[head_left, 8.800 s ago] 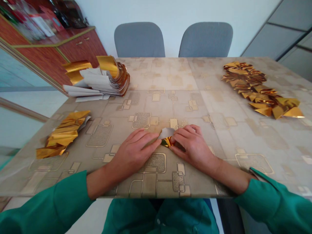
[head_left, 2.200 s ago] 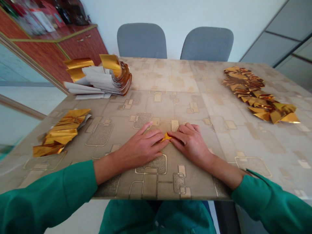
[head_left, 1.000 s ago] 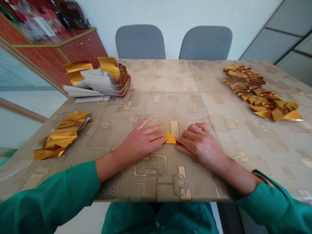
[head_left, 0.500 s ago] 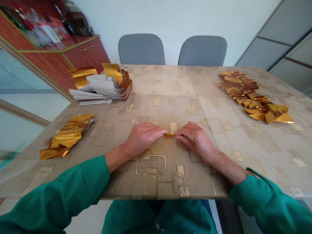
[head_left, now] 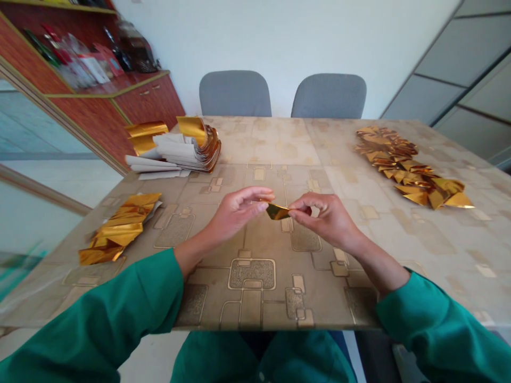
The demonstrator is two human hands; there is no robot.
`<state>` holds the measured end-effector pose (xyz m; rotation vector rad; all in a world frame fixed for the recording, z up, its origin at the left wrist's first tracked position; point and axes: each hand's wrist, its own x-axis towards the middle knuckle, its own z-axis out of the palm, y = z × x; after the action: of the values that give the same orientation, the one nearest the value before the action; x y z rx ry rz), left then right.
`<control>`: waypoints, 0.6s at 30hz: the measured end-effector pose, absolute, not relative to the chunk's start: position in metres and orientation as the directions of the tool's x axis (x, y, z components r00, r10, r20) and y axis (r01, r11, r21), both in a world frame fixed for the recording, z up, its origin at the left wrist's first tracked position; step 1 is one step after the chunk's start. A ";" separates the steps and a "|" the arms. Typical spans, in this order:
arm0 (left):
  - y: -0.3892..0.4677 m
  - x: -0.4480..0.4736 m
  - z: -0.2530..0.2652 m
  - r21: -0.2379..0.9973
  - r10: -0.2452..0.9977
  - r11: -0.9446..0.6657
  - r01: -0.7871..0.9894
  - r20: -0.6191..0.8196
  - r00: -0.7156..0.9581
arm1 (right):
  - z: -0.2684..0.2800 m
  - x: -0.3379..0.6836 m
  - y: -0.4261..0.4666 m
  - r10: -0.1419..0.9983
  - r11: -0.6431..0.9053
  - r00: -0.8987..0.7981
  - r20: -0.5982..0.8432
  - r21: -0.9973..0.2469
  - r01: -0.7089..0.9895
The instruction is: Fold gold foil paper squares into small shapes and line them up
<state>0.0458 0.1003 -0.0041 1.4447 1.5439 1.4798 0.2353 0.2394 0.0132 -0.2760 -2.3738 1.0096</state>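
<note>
Between my hands, above the middle of the table, is a small folded piece of gold foil paper (head_left: 278,211). My left hand (head_left: 241,210) pinches its left end between thumb and fingers. The right end sits in the pinch of my right hand (head_left: 323,215), thumb against forefinger. To the left lies a loose row of gold foil paper sheets (head_left: 122,226). A thick stack of gold and white paper (head_left: 179,151) rests at the back left. Folded gold pieces (head_left: 409,167) lie overlapped in a long heap at the right.
The table (head_left: 255,298) has a patterned cover, and its near edge is close to my body. Two grey chairs (head_left: 235,93) stand at the far side. A red-brown cabinet (head_left: 147,103) holding bottles and bags is at the back left.
Both hands have lifted the folded gold paper a little off the table, and more of its shiny face shows. My left fingers have loosened somewhat. The camera view has shifted slightly.
</note>
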 end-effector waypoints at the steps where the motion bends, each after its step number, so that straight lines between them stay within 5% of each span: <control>1: 0.102 0.049 -0.006 0.951 0.939 -0.157 0.267 0.227 -0.259 | 0.011 0.234 0.238 0.391 0.702 -0.824 0.409 -0.711 -0.020; 6: 0.106 0.066 -0.017 0.951 0.942 -0.026 0.309 0.126 -0.310 | -0.001 0.234 0.230 0.352 0.750 -0.849 0.395 -0.661 0.003; 13: 0.097 0.077 -0.018 0.909 0.911 -0.115 0.401 0.258 -0.323 | -0.005 0.233 0.222 0.360 0.708 -0.873 0.330 -0.706 0.025; 18: 0.095 0.066 -0.021 0.891 0.953 -0.094 0.443 0.210 -0.220 | -0.009 0.237 0.231 0.350 0.676 -0.874 0.337 -0.737 -0.014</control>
<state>0.0662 0.0950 -0.0207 1.5243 1.6688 1.2895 0.2370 0.2307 -0.0085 -0.2602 -2.4326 1.0756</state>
